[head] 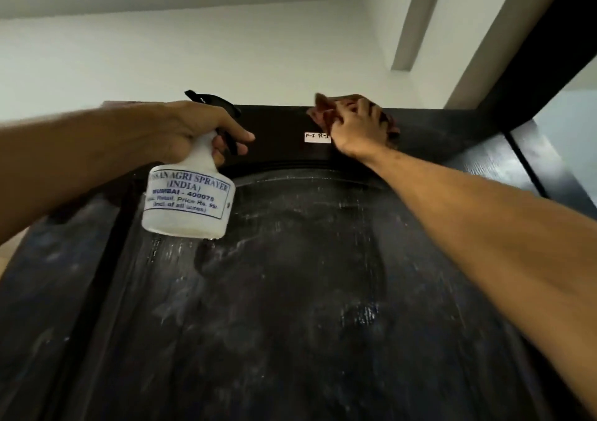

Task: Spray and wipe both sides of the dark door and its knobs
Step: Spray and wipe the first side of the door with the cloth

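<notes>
Dark door [290, 291] fills view, seen from below. Centre panel streaked with wet smears and pale residue. Left grip [193, 129] clenched round neck of white spray bottle [190, 200], fingers at black trigger. Bottle hangs just in front of door's upper left area. Right grip [358, 129] grasps reddish-brown cloth [326, 110], pressed against door's top rail, touching right end of small white label [315, 137]. Dark door frame [533, 48] at right. White wall [193, 48] beyond.

spray bottle [187, 200] left of cloth [326, 110] atop door [290, 291].
</notes>
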The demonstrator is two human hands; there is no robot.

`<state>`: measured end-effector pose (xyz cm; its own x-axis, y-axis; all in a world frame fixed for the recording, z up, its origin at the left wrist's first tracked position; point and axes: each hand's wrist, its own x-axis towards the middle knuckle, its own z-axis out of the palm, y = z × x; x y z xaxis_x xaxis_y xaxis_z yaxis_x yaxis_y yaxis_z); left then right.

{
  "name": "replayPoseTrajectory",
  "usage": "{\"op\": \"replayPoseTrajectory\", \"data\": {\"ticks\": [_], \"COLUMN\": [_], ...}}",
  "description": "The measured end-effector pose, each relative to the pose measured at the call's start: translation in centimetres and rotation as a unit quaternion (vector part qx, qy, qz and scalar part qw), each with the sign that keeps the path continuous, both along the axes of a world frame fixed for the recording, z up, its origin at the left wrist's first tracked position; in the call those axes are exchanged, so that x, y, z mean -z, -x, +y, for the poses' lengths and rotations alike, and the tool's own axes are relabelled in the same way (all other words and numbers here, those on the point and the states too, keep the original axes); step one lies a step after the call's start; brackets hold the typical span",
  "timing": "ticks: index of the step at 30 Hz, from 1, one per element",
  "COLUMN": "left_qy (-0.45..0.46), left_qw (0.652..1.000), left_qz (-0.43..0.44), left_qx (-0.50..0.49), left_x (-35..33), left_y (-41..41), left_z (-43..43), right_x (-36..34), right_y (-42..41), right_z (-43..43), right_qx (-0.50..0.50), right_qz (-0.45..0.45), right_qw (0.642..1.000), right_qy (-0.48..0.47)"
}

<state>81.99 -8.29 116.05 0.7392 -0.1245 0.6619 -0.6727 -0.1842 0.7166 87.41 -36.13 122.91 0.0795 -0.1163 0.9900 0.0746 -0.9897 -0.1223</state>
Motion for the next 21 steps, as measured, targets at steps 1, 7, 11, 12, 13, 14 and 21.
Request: {"op": "replayPoseTrajectory", "data": {"ticks": [1, 7, 11, 12, 13, 14, 21], "left_qy": [0.004, -0.007, 0.014, 0.014, 0.012, 0.008, -0.001], "left_qw": [1.0, 1.0, 1.0, 1.0, 1.0, 1.0, 0.999], "left_qz": [-0.002, -0.006, -0.017, -0.019, -0.022, -0.016, -0.013], "left_qx": [0.002, -0.003, 0.009, 0.002, -0.006, -0.012, -0.039], "left_x": [-0.1, -0.1, -1.1, -1.2, -1.6, -1.7, -2.4], "left_y": [0.0, 1.1, 1.8, 2.0, 2.0, 2.0, 1.9], "left_z": [-0.9, -6.5, -8.7, -9.1, -9.0, -9.1, -10.3], "right_x": [0.0, 1.8, -0.3, 0.1, 0.6, 1.6, -0.9], "right_y": [0.2, -0.9, 0.7, 0.7, 0.3, -0.1, 0.4], "right_z": [-1.1, -1.5, -4.4, -3.8, -2.3, -0.8, -2.6], "right_qx": [0.01, 0.003, -0.003, 0.005, 0.014, 0.012, -0.017], "right_qz": [-0.001, 0.044, 0.013, 0.011, 0.005, 0.001, 0.018], "right_qw": [1.0, 0.978, 0.999, 0.999, 0.997, 0.987, 0.993], "right_qy": [-0.02, 0.202, 0.029, 0.031, 0.081, 0.16, 0.116]}}
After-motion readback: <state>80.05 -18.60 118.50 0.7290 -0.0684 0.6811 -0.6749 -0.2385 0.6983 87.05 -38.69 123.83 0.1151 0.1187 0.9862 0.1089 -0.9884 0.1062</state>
